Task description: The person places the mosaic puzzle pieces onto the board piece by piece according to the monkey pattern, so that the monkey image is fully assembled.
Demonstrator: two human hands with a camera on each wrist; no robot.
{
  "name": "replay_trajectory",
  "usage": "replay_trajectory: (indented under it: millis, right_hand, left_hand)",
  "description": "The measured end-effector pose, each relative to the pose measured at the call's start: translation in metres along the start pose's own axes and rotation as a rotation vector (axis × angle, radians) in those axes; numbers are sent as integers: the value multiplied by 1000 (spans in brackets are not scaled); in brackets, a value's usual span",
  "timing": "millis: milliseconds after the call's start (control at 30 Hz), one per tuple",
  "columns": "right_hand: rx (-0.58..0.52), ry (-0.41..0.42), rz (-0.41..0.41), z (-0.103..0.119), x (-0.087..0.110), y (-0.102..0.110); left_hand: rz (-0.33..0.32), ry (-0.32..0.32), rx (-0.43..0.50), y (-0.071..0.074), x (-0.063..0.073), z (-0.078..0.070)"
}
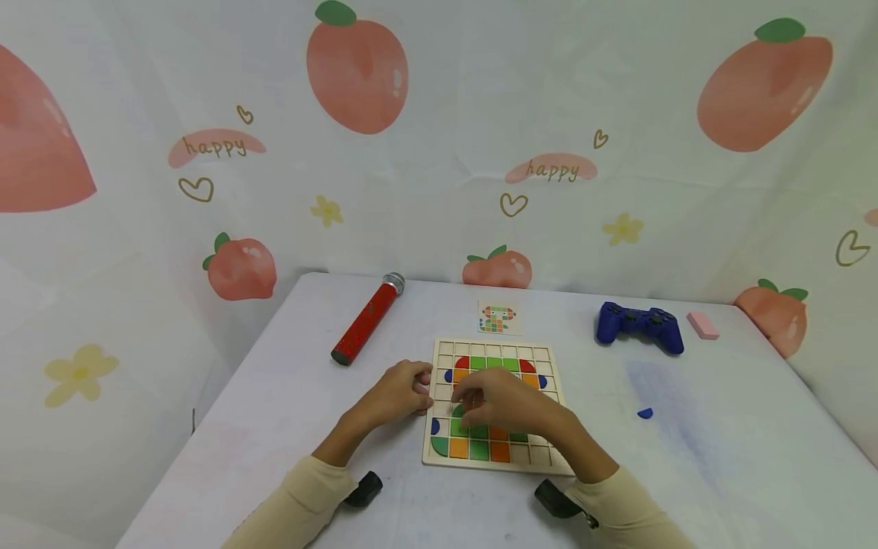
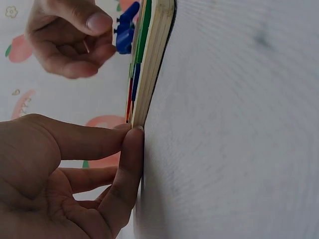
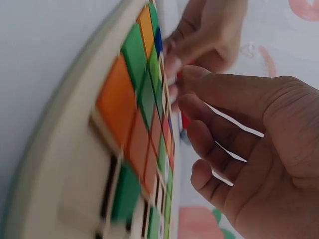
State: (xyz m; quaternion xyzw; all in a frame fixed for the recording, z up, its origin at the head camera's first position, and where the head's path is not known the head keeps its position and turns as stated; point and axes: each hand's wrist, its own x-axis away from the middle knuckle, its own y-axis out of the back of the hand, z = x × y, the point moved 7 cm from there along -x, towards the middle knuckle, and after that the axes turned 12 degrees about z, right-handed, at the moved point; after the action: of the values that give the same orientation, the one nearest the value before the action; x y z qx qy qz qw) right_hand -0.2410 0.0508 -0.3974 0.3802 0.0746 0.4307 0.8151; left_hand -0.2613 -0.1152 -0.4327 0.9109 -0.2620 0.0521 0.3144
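Note:
A square wooden grid board [image 1: 541, 455] lies on the table, partly filled with coloured tiles in red, green, orange and blue. At its left edge my left hand [image 1: 398, 393] pinches the rim; the left wrist view shows the thumb [image 2: 94, 139] and index fingertip meeting there. Above the middle of the board hovers my right hand [image 1: 511, 396], hiding several cells. Its fingers [image 3: 204, 137] are loosely bent, with nothing visible between them and the thumb. An orange tile [image 3: 117, 102] shows up close in the right wrist view.
Behind the board lies a small pattern card [image 1: 499, 317]. A red microphone [image 1: 368, 320] rests at the back left. To the right are a blue game controller [image 1: 639, 326], a pink block [image 1: 703, 325] and a loose blue half-round piece [image 1: 645, 413]. A printed curtain hangs behind the table.

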Motion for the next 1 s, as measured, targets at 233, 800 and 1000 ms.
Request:
replay_trajectory:
  millis: [233, 800, 1000]
  right_hand:
    - [26, -58, -65, -29, 32, 21]
    - [37, -222, -232, -100, 121, 47]
    - [69, -246, -294, -112, 150, 56]
  left_hand:
    - [-13, -7, 12, 0, 1, -1]
    - [-14, 1, 16, 0, 2, -2]
    - [-12, 4, 16, 0, 1, -1]
